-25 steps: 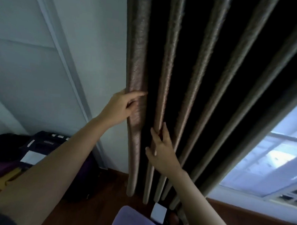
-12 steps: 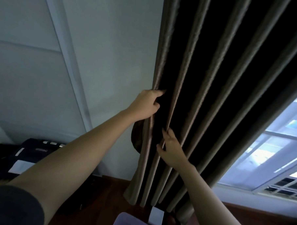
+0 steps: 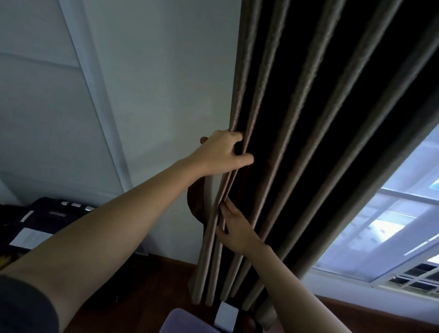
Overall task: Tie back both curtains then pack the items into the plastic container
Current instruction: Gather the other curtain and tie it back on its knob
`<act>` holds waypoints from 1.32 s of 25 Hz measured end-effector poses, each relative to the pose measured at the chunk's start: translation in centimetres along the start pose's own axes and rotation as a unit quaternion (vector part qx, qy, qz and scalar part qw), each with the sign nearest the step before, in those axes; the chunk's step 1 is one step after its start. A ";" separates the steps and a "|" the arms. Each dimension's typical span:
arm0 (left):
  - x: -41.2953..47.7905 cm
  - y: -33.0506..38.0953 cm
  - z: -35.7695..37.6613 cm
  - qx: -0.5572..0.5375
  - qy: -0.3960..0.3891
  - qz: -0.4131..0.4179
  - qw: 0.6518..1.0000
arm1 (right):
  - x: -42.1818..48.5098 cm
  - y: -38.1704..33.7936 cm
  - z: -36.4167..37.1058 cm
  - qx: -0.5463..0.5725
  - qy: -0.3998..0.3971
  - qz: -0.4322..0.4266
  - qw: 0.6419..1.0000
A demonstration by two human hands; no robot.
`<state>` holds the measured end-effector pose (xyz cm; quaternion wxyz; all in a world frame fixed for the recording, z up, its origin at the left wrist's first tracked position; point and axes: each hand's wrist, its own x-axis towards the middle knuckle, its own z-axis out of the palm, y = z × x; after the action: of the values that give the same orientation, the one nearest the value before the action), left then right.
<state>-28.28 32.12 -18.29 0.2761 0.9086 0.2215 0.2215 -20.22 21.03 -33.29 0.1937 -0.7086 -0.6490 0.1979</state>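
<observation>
**Q:** White wall [image 3: 154,70] and dark wooden floor [image 3: 158,284] frame the scene; where is the curtain, and what do your hands have of it?

**A:** The curtain [image 3: 303,119] hangs just beside the wall, with the window [image 3: 399,224] showing at its right. Your left hand [image 3: 221,154] is closed round the outermost pleats, its fingers [image 3: 241,159] curled over the leading edge. Your right hand [image 3: 235,232], lower down, has its fingers pressed together against the next pleats; whether they pinch the cloth or only rest on it cannot be told.

**Q:** How will the cloth handle?

**A:** It looks thick and finely textured, brown-grey, falling in deep rounded folds with dark hollows between. Judge it soft but fairly heavy: it should bunch easily and tend to spring outward again. Gather it at mid-height, around all the pleats at once, not by the edge alone.

**Q:** And the tie-back?

**A:** A dark curved shape [image 3: 195,205] shows behind the edge, below your left hand. It may be the tie-back, though that is uncertain.
</observation>
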 end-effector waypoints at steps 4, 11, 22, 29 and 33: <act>0.2 -0.3 1.1 0.078 0.071 0.013 0.994 | -1.3 0.8 0.3 -0.042 -0.082 0.016 0.996; -0.3 -0.8 0.2 0.034 0.071 0.006 0.997 | -0.4 -1.3 -5.7 0.013 0.422 0.100 0.901; 0.4 0.5 1.1 0.035 0.015 -0.004 0.999 | -0.4 1.5 -1.1 -0.001 0.095 0.006 0.995; 0.1 2.7 2.6 -0.023 0.017 0.003 1.000 | -0.8 1.7 0.6 -0.011 0.077 0.038 0.996; 0.6 3.0 3.8 0.073 0.071 0.015 0.995 | -1.2 1.3 0.4 -0.011 0.066 0.049 0.997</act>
<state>-24.99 28.66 -19.21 0.1894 0.9116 0.2427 0.2723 -19.41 19.75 -34.28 0.2180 -0.7529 -0.6019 0.1528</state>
